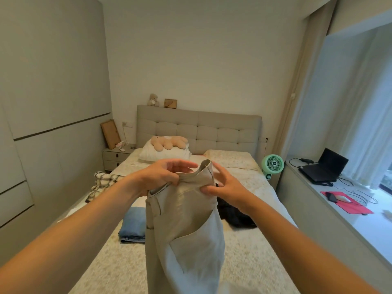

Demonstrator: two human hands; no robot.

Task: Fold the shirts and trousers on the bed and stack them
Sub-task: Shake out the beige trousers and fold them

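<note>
Both hands hold a pair of beige trousers (184, 219) up above the middle of the bed (250, 262), waistband at the top and the legs hanging straight down out of the bottom of the view. The left hand (161, 177) pinches the waistband between thumb and curled fingers on its left side, with the index finger stretched forward. The right hand (227, 187) grips the waistband's right side, thumb pressed on the near face of the cloth and the other fingers spread behind it. A back pocket shows on the hanging fabric.

On the bed, a folded blue garment (132, 225) lies near the left edge, partly hidden behind the trousers. A plaid shirt (104, 183) is crumpled at the left edge farther up, and a black garment (235, 215) lies in a heap toward the right edge, just behind the right wrist. At the head of the bed a plush bear (167, 142) rests on a white pillow (163, 154).
</note>
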